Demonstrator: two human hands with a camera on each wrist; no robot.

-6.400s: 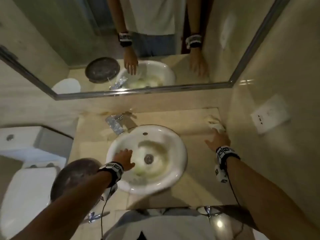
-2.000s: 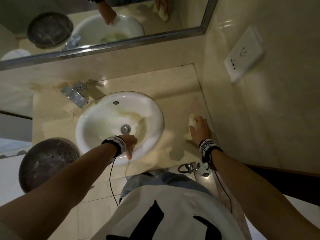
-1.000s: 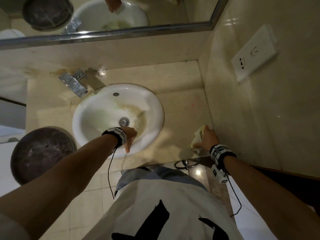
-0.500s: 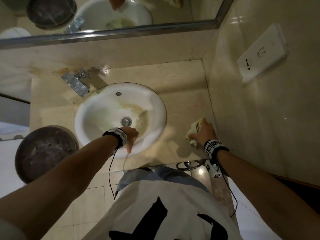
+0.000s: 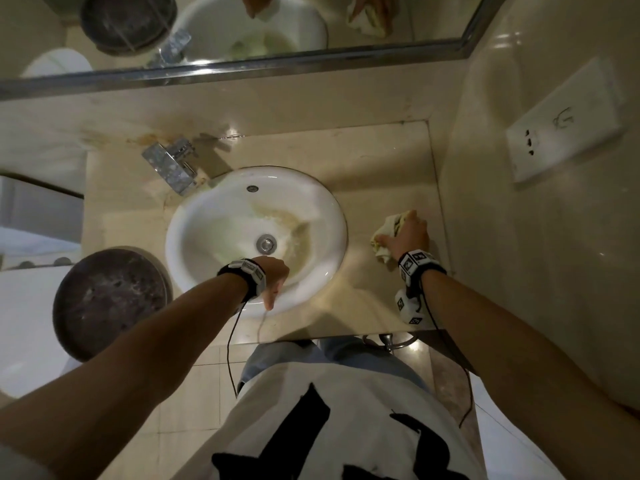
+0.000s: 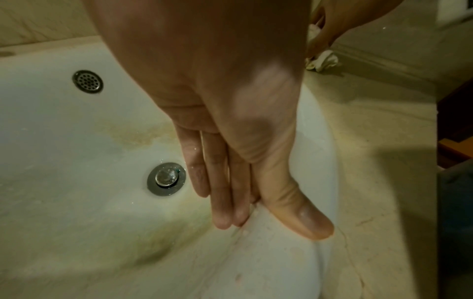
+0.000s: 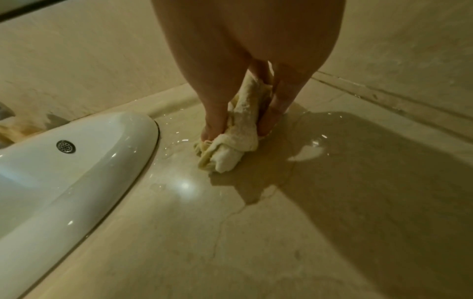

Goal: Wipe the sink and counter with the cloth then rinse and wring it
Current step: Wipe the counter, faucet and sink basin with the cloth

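Note:
The white round sink is set in a beige stone counter, with brownish stains around its drain. My left hand rests on the sink's near rim. In the left wrist view this left hand has straight fingers inside the basin and the thumb lying on the rim. My right hand grips a bunched pale yellow-white cloth and presses it on the counter right of the sink. In the right wrist view the cloth sits between thumb and fingers of the right hand, on the wet counter.
A chrome faucet stands at the sink's back left. A dark round lid and a white toilet are at the left. The right wall with a socket plate borders the counter. A mirror hangs above.
My right hand has slid the cloth along the counter, from near the front edge toward the back. The left hand has stayed on the sink rim.

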